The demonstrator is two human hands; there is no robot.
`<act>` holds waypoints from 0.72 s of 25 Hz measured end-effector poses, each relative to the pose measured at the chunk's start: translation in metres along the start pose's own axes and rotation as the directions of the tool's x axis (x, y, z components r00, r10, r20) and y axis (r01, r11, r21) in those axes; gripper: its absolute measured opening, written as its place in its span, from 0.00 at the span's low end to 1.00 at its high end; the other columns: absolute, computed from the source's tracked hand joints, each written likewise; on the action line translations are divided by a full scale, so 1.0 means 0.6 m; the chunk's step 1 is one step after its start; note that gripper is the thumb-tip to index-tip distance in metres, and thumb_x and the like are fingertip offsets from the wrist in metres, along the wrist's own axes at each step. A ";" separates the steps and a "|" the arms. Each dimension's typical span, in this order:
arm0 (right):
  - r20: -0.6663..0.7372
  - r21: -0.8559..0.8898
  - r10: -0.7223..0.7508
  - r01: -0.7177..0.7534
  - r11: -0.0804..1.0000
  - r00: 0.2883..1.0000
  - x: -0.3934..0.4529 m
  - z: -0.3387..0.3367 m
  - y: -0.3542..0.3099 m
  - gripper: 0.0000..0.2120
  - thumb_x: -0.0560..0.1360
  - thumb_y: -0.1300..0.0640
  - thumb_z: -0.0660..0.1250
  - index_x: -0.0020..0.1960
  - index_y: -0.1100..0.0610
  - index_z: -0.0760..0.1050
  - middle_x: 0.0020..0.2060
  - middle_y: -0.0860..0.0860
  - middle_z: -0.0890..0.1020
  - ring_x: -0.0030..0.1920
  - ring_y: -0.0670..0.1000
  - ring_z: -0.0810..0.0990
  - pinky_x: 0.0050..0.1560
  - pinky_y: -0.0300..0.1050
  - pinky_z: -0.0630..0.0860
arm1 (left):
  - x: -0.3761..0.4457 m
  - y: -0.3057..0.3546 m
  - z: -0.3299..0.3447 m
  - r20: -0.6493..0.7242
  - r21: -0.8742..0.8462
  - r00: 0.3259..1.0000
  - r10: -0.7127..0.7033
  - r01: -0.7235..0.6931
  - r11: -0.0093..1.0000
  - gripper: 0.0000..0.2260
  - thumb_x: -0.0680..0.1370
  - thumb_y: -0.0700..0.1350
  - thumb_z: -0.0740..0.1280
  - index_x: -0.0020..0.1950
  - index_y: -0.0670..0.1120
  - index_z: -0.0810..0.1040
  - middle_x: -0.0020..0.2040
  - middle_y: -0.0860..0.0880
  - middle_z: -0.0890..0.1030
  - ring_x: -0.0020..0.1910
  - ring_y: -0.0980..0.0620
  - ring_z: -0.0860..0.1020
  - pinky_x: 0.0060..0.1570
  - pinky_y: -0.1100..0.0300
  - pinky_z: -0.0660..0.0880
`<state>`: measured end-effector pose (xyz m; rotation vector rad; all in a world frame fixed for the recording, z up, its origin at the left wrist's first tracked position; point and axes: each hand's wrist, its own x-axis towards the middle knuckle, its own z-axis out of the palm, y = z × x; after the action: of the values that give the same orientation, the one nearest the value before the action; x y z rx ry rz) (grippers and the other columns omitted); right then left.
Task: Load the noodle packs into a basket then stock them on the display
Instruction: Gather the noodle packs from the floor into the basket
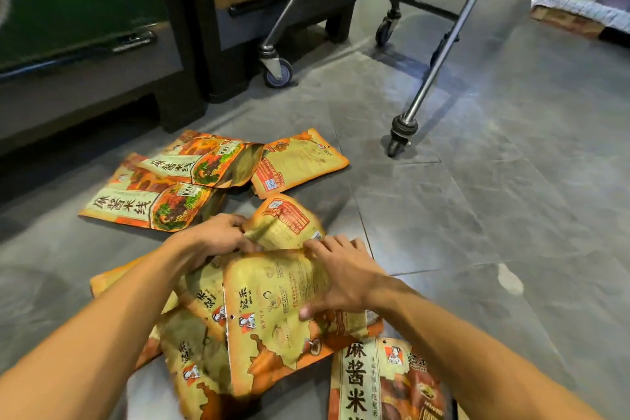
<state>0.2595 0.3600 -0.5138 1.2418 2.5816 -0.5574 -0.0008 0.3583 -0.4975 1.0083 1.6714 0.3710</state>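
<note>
Both hands are working over a heap of orange-and-yellow noodle packs lying on the grey tiled floor (477,215). The left hand (211,239) is curling its fingers round the near edge of a tilted pack (286,225) that is showing its printed back, gripping it from the left. The right hand (344,278) is lying across the top pack of the near pile (272,317) — fingers hooked over its far edge, thumb pressing on its face — so it is holding that pack.

Under that one, more packs are overlapping toward the lower left (194,365), and another is lying face up at the lower right (381,382), beside the right forearm. Farther off, two face-up packs (153,194) are overlapping near the base of a dark display unit (177,78), and a single pack (300,162) is lying back-up just beside them.

Beyond the packs a metal trolley (426,78) is standing on castors, well apart from the pile.
</note>
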 end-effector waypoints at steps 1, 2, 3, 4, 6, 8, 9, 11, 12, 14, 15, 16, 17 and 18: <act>-0.016 -0.029 -0.011 0.010 1.000 1.000 0.002 0.000 -0.006 0.55 0.57 0.19 0.67 0.73 0.49 0.61 0.62 0.48 0.73 0.60 0.51 0.68 0.68 0.55 0.66 | -0.005 -0.003 -0.006 0.015 -0.003 1.000 0.001 0.000 1.000 0.14 0.72 0.37 0.77 0.56 0.44 0.81 0.52 0.45 0.86 0.50 0.47 0.83 0.53 0.51 0.80; -0.016 -0.050 -0.014 0.013 0.999 1.000 0.003 0.000 -0.010 0.54 0.56 0.18 0.67 0.70 0.50 0.63 0.58 0.46 0.73 0.56 0.50 0.68 0.65 0.54 0.67 | -0.007 -0.007 -0.011 0.032 0.006 0.999 -0.001 0.001 1.000 0.15 0.72 0.37 0.76 0.58 0.42 0.81 0.52 0.43 0.86 0.49 0.46 0.84 0.54 0.50 0.80; 0.001 -0.054 -0.011 0.011 0.998 1.000 0.006 0.001 -0.009 0.51 0.55 0.18 0.67 0.67 0.49 0.65 0.56 0.45 0.73 0.54 0.49 0.67 0.64 0.53 0.66 | -0.012 -0.009 -0.014 0.052 0.017 0.999 -0.007 0.006 1.000 0.17 0.72 0.37 0.76 0.59 0.42 0.80 0.52 0.43 0.86 0.50 0.46 0.84 0.55 0.48 0.81; 0.029 -0.034 -0.006 0.007 0.999 1.000 0.006 -0.001 -0.007 0.48 0.54 0.18 0.68 0.63 0.48 0.67 0.55 0.44 0.74 0.53 0.48 0.67 0.64 0.53 0.66 | -0.015 -0.013 -0.018 0.075 0.019 0.997 -0.020 0.019 1.000 0.19 0.70 0.39 0.76 0.60 0.43 0.79 0.53 0.43 0.86 0.51 0.46 0.84 0.56 0.48 0.81; 0.079 0.050 -0.004 0.000 0.999 0.997 0.008 -0.006 -0.002 0.39 0.54 0.19 0.69 0.55 0.42 0.67 0.53 0.44 0.78 0.54 0.48 0.70 0.64 0.54 0.64 | -0.021 -0.024 -0.023 0.113 -0.026 0.991 -0.067 0.070 0.997 0.20 0.70 0.37 0.74 0.61 0.44 0.79 0.52 0.43 0.87 0.52 0.43 0.85 0.56 0.46 0.81; 0.113 0.121 -0.009 -0.005 0.993 0.994 0.005 -0.013 0.003 0.31 0.58 0.23 0.72 0.50 0.40 0.68 0.49 0.44 0.78 0.53 0.48 0.71 0.62 0.52 0.65 | -0.025 -0.038 -0.024 0.137 -0.091 0.985 -0.101 0.114 0.989 0.16 0.73 0.34 0.71 0.60 0.42 0.81 0.50 0.42 0.87 0.52 0.40 0.85 0.59 0.44 0.80; 0.129 0.169 -0.012 -0.010 0.986 0.992 0.001 -0.016 0.004 0.27 0.60 0.27 0.75 0.49 0.40 0.69 0.48 0.44 0.78 0.53 0.48 0.73 0.60 0.50 0.67 | -0.027 -0.043 -0.022 0.150 -0.119 0.983 -0.106 0.124 0.985 0.14 0.75 0.35 0.72 0.60 0.42 0.82 0.51 0.41 0.87 0.53 0.40 0.85 0.61 0.43 0.79; 0.185 0.287 -0.012 -0.042 0.957 0.983 -0.005 -0.021 0.009 0.24 0.63 0.36 0.80 0.49 0.42 0.71 0.46 0.42 0.81 0.49 0.47 0.80 0.53 0.42 0.76 | -0.031 -0.049 -0.017 0.178 -0.152 0.981 -0.076 0.104 0.983 0.14 0.74 0.41 0.76 0.60 0.44 0.83 0.52 0.43 0.87 0.54 0.41 0.85 0.62 0.43 0.78; 0.215 0.309 -0.021 -0.047 0.950 0.976 -0.006 -0.025 0.011 0.23 0.63 0.38 0.81 0.48 0.43 0.72 0.44 0.41 0.82 0.45 0.45 0.82 0.47 0.38 0.77 | -0.031 -0.053 -0.015 0.165 -0.165 0.984 -0.058 0.086 0.983 0.15 0.73 0.43 0.77 0.59 0.44 0.84 0.52 0.44 0.87 0.53 0.42 0.85 0.61 0.45 0.78; 0.270 0.289 -0.042 -0.040 0.957 0.962 -0.003 -0.035 0.014 0.22 0.62 0.40 0.82 0.47 0.44 0.75 0.40 0.40 0.83 0.40 0.42 0.84 0.41 0.35 0.78 | -0.034 -0.059 -0.009 0.129 -0.219 0.990 -0.058 0.085 0.972 0.14 0.73 0.40 0.77 0.59 0.43 0.83 0.51 0.43 0.87 0.50 0.42 0.86 0.56 0.47 0.81; 0.290 0.282 -0.044 -0.042 0.958 0.956 -0.001 -0.041 0.016 0.21 0.62 0.40 0.82 0.47 0.45 0.77 0.40 0.41 0.85 0.40 0.43 0.85 0.41 0.37 0.80 | -0.038 -0.063 -0.005 0.128 -0.257 0.989 -0.074 0.105 0.961 0.15 0.74 0.38 0.76 0.59 0.42 0.83 0.51 0.41 0.87 0.49 0.41 0.86 0.55 0.46 0.81; 0.297 0.280 -0.039 -0.048 0.959 0.954 -0.001 -0.046 0.021 0.20 0.62 0.40 0.82 0.48 0.45 0.79 0.41 0.42 0.86 0.40 0.43 0.86 0.43 0.39 0.82 | -0.043 -0.069 -0.001 0.140 -0.301 0.987 -0.084 0.123 0.946 0.16 0.74 0.36 0.75 0.61 0.41 0.81 0.51 0.39 0.86 0.50 0.39 0.86 0.55 0.44 0.81; 0.285 0.285 -0.028 -0.057 0.957 0.958 -0.003 -0.051 0.028 0.20 0.63 0.40 0.82 0.49 0.46 0.81 0.43 0.43 0.87 0.41 0.44 0.86 0.46 0.42 0.83 | -0.050 -0.078 0.004 0.153 -0.350 0.985 -0.079 0.129 0.928 0.17 0.74 0.35 0.74 0.62 0.41 0.80 0.53 0.38 0.86 0.51 0.38 0.85 0.56 0.41 0.80; 0.256 0.310 -0.013 -0.070 0.948 0.967 -0.007 -0.056 0.034 0.19 0.64 0.41 0.82 0.50 0.46 0.82 0.44 0.44 0.88 0.42 0.43 0.87 0.48 0.43 0.84 | -0.057 -0.086 0.006 0.165 -0.398 0.984 -0.061 0.123 0.909 0.18 0.74 0.34 0.74 0.63 0.41 0.79 0.54 0.37 0.85 0.53 0.37 0.84 0.58 0.38 0.79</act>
<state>0.2769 0.3833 -0.4869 1.2019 2.3162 -1.0861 -0.0181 0.3005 -0.5124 0.6263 1.4223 0.5425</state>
